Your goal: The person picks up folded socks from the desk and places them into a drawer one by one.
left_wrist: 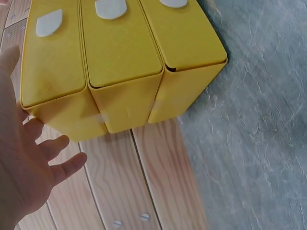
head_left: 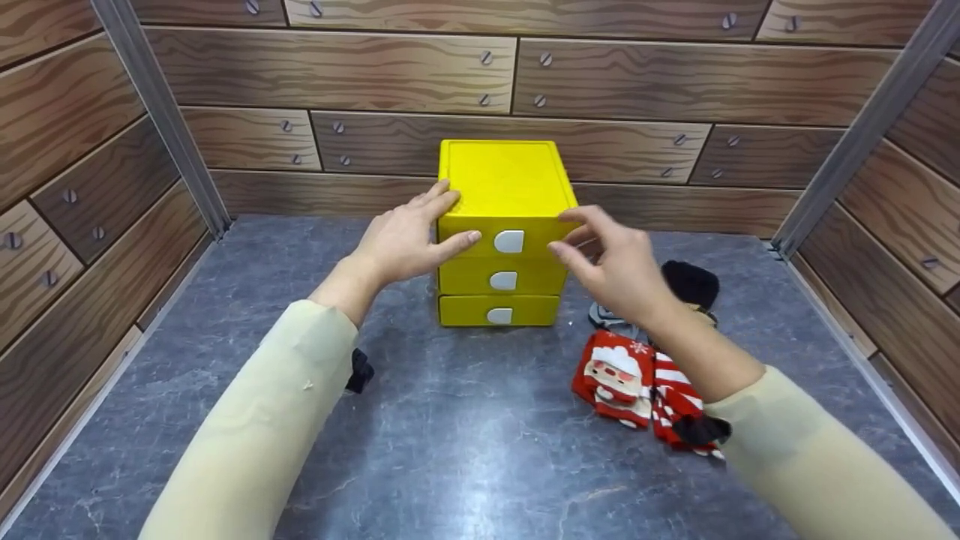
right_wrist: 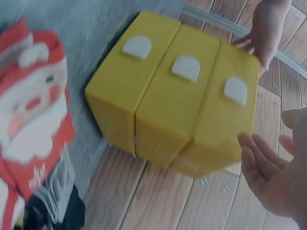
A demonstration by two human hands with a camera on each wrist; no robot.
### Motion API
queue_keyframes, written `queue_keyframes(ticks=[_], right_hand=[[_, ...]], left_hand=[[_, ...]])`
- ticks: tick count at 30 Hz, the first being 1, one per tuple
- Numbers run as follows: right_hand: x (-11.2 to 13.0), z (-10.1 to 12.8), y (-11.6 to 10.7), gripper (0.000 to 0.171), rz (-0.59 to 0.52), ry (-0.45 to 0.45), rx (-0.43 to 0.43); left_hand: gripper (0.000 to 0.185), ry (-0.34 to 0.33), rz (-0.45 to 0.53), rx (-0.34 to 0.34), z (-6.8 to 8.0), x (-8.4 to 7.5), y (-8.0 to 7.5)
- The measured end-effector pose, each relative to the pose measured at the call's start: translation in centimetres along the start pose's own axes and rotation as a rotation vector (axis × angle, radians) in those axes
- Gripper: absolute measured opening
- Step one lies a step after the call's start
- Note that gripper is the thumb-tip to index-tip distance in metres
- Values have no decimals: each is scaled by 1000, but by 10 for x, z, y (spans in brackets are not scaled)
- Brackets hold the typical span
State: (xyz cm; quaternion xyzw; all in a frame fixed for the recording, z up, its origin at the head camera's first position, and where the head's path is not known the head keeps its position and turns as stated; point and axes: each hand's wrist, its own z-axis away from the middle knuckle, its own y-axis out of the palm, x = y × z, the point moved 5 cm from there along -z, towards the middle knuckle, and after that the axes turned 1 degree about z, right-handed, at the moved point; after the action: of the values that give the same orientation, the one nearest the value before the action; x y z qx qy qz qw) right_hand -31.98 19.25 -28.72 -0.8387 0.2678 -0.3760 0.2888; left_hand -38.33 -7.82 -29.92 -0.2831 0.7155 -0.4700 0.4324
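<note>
A yellow three-drawer box (head_left: 514,178) stands on the grey tabletop, its drawers closed and each with a white tab handle (head_left: 509,241). At its upper left edge, my left hand (head_left: 401,238) rests its fingertips, with the thumb stretched across the front beside the top drawer. My right hand (head_left: 621,262) is at the opposite upper corner, fingers loosely bent and holding nothing. In the right wrist view its fingertips (right_wrist: 245,140) are right at the box's edge. The left wrist view shows the left hand (left_wrist: 24,167) with fingers spread along the box's side.
Right of the box, partly behind the right forearm, lie a folded red sock with a Santa face (head_left: 619,379), a red-and-white striped one (head_left: 675,390), a grey piece (head_left: 609,318) and a black piece (head_left: 688,283). A small black item (head_left: 361,372) lies beside the left sleeve. Wood-patterned walls (head_left: 420,142) enclose the table.
</note>
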Motion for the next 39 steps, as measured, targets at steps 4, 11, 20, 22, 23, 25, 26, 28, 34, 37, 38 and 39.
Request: queue_keyframes(ticks=[4, 11, 20, 22, 23, 25, 26, 28, 34, 37, 38, 39], right_hand=[[1, -2, 23, 39, -79, 80, 102], [1, -5, 47, 44, -113, 144, 177], [-6, -9, 57, 41, -155, 197, 174], [-6, -9, 59, 38, -180, 204, 166], [-6, -10, 60, 36, -193, 205, 162], [-6, -9, 61, 34, -210, 206, 161], [-6, -9, 62, 34, -213, 203, 161], [-6, -7, 62, 34, -217, 195, 165], [-4, 1, 62, 36, -244, 176, 181], [-3, 6, 61, 37, -239, 173, 177], [-3, 7, 61, 37, -237, 175, 176], [-3, 9, 61, 37, -236, 178, 177]], left_hand=[[92, -5, 0, -14, -1, 0, 1], [94, -20, 6, -15, -2, 2, 3], [92, -13, 28, -5, -2, 2, 4], [91, -12, 29, -7, -1, 3, 4], [91, -12, 29, -7, -1, 3, 3], [91, -12, 31, -5, -1, 3, 3], [92, -11, 33, -4, -1, 3, 2], [93, -12, 35, 5, -1, 2, 2], [95, -22, 34, 38, -2, 1, -2], [93, -33, 43, 59, -3, 1, -4], [93, -35, 44, 67, -4, 2, -5], [92, -37, 44, 77, -4, 2, -6]])
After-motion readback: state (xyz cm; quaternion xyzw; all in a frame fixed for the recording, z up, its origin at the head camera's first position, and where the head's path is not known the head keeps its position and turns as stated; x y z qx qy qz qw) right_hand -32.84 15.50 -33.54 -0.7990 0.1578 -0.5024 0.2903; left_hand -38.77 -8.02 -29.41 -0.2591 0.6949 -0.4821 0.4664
